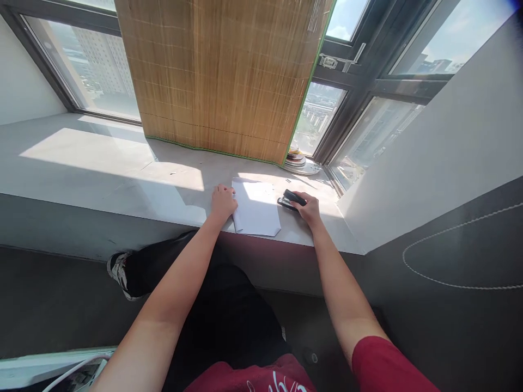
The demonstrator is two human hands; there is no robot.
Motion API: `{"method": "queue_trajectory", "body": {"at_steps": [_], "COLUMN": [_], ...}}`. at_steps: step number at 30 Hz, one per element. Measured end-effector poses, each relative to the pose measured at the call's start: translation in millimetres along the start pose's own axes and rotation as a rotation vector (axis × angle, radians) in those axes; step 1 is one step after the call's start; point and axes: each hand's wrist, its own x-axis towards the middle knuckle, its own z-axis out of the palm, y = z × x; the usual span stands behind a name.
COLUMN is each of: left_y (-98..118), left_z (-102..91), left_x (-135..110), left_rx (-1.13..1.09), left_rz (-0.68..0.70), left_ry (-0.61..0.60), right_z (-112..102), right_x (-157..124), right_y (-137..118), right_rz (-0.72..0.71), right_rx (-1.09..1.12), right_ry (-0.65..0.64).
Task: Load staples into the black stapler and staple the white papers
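Observation:
White sheets of paper (258, 209) lie flat on the window sill, with a folded lower right corner and sunlight across the upper part. At their left edge is my left hand (223, 201), its fingers curled closed against the border of the paper. To the right of the paper, my right hand (308, 208) grips a black stapler (295, 197) whose front end points left, close to the sheets. The stapler's rear part is hidden inside my fingers. Small staples (288, 180) appear to lie on the sill beyond the stapler.
A bamboo blind (224, 76) hangs over the back of the sill (102, 169). Stacked plates (300, 162) stand at the back right corner by the window frame. A white wall (412, 141) bounds the right side, with a beaded cord (433, 280) below.

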Motion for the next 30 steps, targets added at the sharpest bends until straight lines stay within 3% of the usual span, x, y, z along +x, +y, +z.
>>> {"method": "queue_trajectory", "body": {"at_steps": [3, 6, 9, 14, 17, 24, 30], "left_y": [15.3, 34.4, 49.5, 55.3, 55.3, 67.4, 72.8], "left_z": [1.5, 11.2, 23.1, 27.1, 23.7, 28.9, 24.1], "left_x": [-4.5, -12.2, -20.9, -27.9, -27.2, -30.1, -35.6], "left_rx": [0.031, 0.023, -0.025, -0.005, -0.008, 0.021, 0.003], "left_rz": [0.186, 0.397, 0.508, 0.548, 0.589, 0.540, 0.546], "left_ry": [-0.035, -0.162, -0.262, -0.403, -0.415, -0.369, -0.502], "right_z": [2.4, 5.4, 10.3, 17.8, 19.9, 20.6, 23.2], "right_x": [-0.3, -0.9, -1.1, -0.6, -0.8, -5.2, -4.7], "right_y": [-7.0, -11.7, -14.0, -16.9, -19.5, -29.1, -32.6], "right_rz": [-0.043, -0.082, -0.111, -0.177, -0.202, -0.259, -0.248], "right_rx": [-0.054, -0.087, -0.124, -0.184, -0.221, -0.221, -0.176], "right_ry": [-0.039, -0.071, -0.075, -0.087, -0.102, -0.130, -0.134]}}
